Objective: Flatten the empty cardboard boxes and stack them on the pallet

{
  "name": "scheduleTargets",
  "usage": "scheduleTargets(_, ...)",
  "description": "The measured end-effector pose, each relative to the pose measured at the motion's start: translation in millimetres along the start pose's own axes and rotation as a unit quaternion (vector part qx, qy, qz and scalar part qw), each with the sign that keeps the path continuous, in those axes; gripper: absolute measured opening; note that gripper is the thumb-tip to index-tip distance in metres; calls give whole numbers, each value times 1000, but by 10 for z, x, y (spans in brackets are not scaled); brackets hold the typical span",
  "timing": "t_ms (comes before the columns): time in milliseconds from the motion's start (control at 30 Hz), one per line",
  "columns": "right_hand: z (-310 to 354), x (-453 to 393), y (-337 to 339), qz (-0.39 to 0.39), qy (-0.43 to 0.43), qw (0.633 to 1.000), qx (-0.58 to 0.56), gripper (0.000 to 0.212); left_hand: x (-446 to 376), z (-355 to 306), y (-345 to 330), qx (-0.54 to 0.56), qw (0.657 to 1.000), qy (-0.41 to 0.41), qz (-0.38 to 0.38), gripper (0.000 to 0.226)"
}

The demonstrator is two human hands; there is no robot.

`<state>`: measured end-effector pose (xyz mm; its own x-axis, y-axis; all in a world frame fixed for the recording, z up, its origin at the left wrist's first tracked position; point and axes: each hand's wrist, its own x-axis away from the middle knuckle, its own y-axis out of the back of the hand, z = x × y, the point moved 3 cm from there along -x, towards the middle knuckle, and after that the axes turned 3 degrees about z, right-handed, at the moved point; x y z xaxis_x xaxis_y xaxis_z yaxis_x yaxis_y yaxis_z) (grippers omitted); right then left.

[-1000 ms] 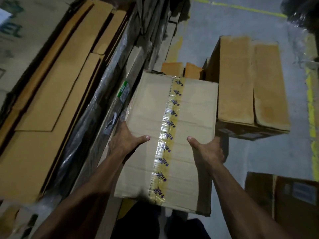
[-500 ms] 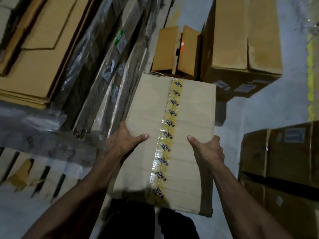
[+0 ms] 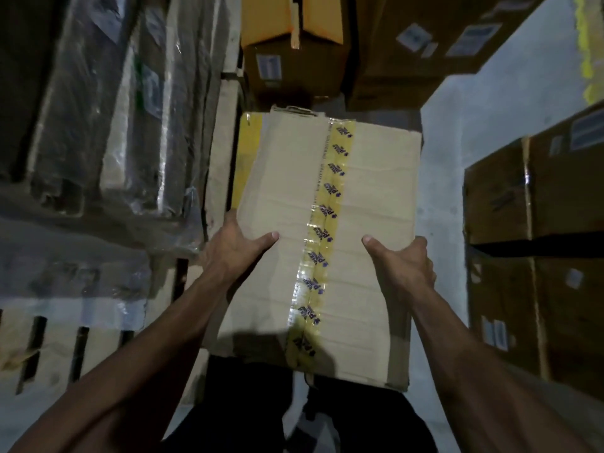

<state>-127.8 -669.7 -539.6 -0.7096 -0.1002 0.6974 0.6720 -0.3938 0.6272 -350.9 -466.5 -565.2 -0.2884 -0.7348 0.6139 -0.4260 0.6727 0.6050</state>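
**Taped box held in both hands, still unflattened**

The pale cardboard box (image 3: pixel 327 243) is held in front of the person, above the concrete floor (image 3: pixel 441 178). Its top is sealed by a strip of printed tape (image 3: pixel 322 237), so its contents are hidden. The left hand (image 3: pixel 235 246) grips its left edge and the right hand (image 3: pixel 402 263) its right edge, thumbs on top. Closed brown cartons (image 3: pixel 536 256) stand stacked at right. The pallet (image 3: pixel 58 348) lies at lower left.
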Motion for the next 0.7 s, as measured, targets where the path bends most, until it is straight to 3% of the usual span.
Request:
scheduleTargets(100,-252,-180,-222,-15,0,1000,-20,96,-63,139,-265,-40,999,-5,-18,89)
scheduleTargets(233,-381,-327,-468,-47,13,999,-19,94,-253,387,-463,-23,999,-11,-38,88)
scheduleTargets(367,-560,-434,-589,-89,3,996,-19,96,-554,445,-653,3,1000,-27,-12,92)
scheduleTargets(533,-1074,-850,-494,-110,-26,991,-70,94,-797,272,-1320,-73,993,-82,49,82)
scheduleTargets(700,-1342,-1354,-677,-103,-9,991,-88,91,-1075,514,-1839,-122,990,-59,41,86)
